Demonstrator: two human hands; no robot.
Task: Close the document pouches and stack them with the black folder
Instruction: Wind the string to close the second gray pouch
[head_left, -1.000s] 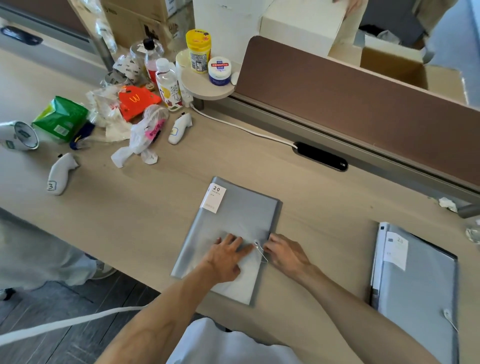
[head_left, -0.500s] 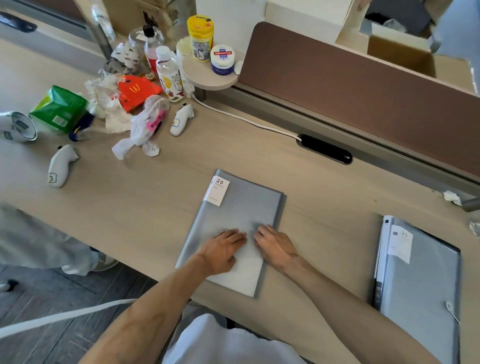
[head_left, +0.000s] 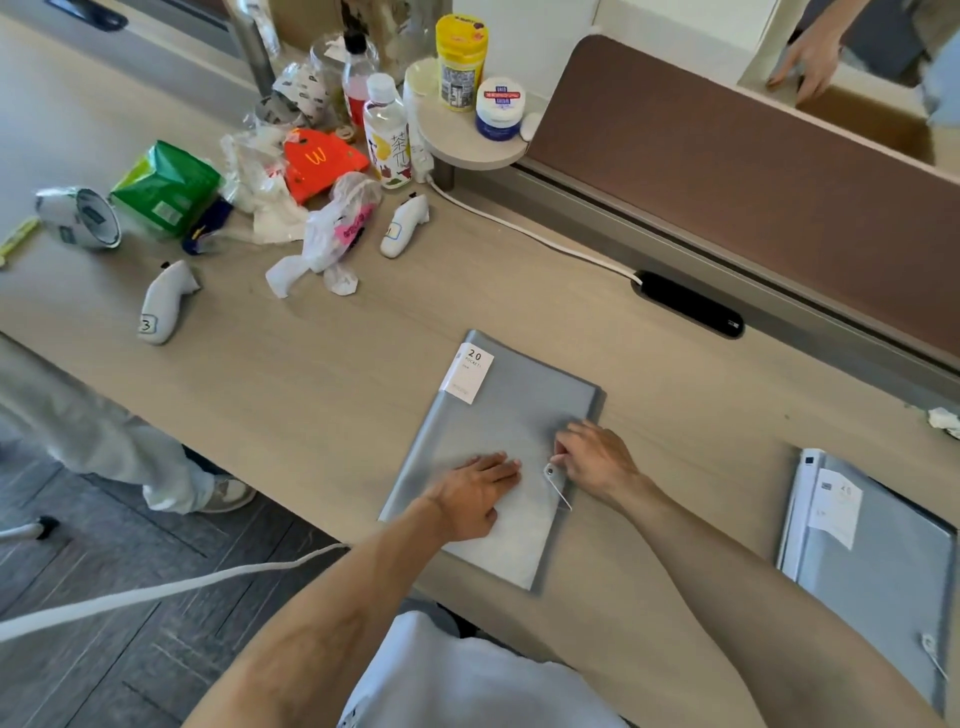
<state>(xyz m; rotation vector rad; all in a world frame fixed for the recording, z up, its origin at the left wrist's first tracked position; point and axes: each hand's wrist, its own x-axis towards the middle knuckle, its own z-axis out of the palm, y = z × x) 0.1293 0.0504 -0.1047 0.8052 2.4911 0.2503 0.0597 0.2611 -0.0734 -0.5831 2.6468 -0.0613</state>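
The grey pouch (head_left: 498, 457) lies at the desk's (head_left: 322, 395) six o'clock edge, pressed flat by the open left hand (head_left: 475, 493). Covered half a second ago, its string clasp (head_left: 553, 475) has been bared again at three o'clock and is pinched by the right hand (head_left: 597, 457); closure is judged unfinished.

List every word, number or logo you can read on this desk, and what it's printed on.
"20" with "POCKETS" beneath: white label on the grey document pouch.
"3": white controller near the desk's left edge.
"M" arches logo, seen upside down: orange-red carton.
"茶": clear drink bottle.
Too small or blurred to read: yellow canister, blue-and-white jar, green packet, label on the right-hand pouch.
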